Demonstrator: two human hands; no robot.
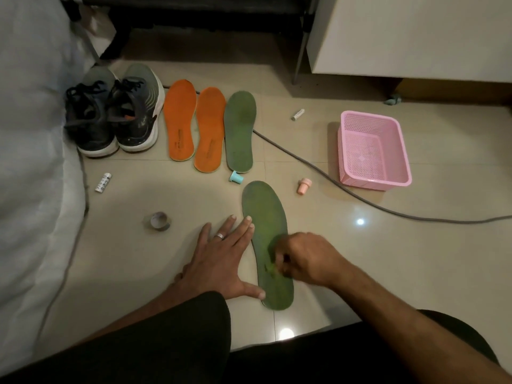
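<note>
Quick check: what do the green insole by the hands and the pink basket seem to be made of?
The green insole is probably foam with a fabric top. It is matte, thin and flat, with darker worn patches. The pink basket looks like moulded plastic with a slight sheen, and its walls and floor are a fine mesh of holes.

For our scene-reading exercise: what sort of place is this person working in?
Likely a bedroom at home: tiled floor, white bedding at the left, sneakers beside it.

The person's left grip [221, 261] lies flat, palm down with fingers spread, while the right grip [304, 259] beside it curls, knuckles up, blurred.
</note>
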